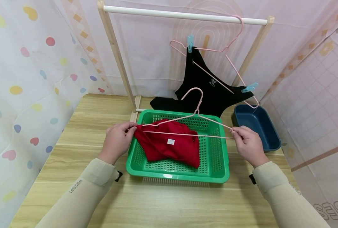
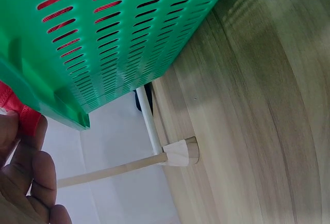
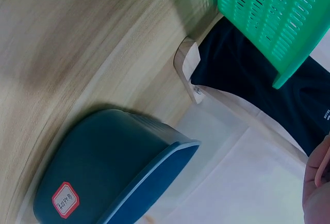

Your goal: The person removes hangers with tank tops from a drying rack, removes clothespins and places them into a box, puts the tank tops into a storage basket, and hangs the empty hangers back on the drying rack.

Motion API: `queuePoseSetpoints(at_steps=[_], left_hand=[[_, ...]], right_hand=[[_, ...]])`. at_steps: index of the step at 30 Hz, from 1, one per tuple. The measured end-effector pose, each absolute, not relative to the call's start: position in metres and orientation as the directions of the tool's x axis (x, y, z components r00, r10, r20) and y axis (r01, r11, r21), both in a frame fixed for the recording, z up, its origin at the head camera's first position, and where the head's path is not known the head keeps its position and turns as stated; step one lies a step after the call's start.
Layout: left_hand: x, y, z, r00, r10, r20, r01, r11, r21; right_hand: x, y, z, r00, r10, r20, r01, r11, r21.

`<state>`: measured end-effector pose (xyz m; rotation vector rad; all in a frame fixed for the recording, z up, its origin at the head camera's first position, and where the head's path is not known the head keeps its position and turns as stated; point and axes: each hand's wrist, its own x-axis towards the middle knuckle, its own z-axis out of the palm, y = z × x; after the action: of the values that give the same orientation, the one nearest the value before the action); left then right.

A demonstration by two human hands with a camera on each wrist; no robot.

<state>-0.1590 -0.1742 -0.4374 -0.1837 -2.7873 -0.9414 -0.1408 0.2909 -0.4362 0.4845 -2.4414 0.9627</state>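
Note:
A pink hanger (image 1: 186,135) is held level over the green basket (image 1: 177,179), its hook pointing up and away. My left hand (image 1: 118,139) pinches a corner of the red garment (image 1: 172,145) at the hanger's left end; the left wrist view shows red cloth (image 2: 28,118) between thumb and fingers. My right hand (image 1: 249,144) grips the hanger's right end between thumb and fingers. The rest of the garment, with a white label (image 1: 171,141), lies bunched in the basket.
Behind the basket, a black top (image 1: 203,85) hangs tilted from another pink hanger (image 1: 211,49) on the rack's white rail (image 1: 186,15), fixed by blue clothespins (image 1: 190,43). A dark blue bin (image 1: 271,139) stands to the right. Curtains enclose the wooden table (image 1: 163,205).

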Motion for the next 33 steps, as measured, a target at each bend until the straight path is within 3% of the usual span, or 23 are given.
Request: queuePoseSetpoints(at_steps=[33], left_hand=[[-0.1593, -0.1734, -0.4408, -0.983, 0.076, 0.170, 0.159, 0.819, 0.552]], right_hand=[[-0.1403, 0.2926, -0.4323, -0.837, -0.094, 0.540, -0.446, 0.688, -0.572]])
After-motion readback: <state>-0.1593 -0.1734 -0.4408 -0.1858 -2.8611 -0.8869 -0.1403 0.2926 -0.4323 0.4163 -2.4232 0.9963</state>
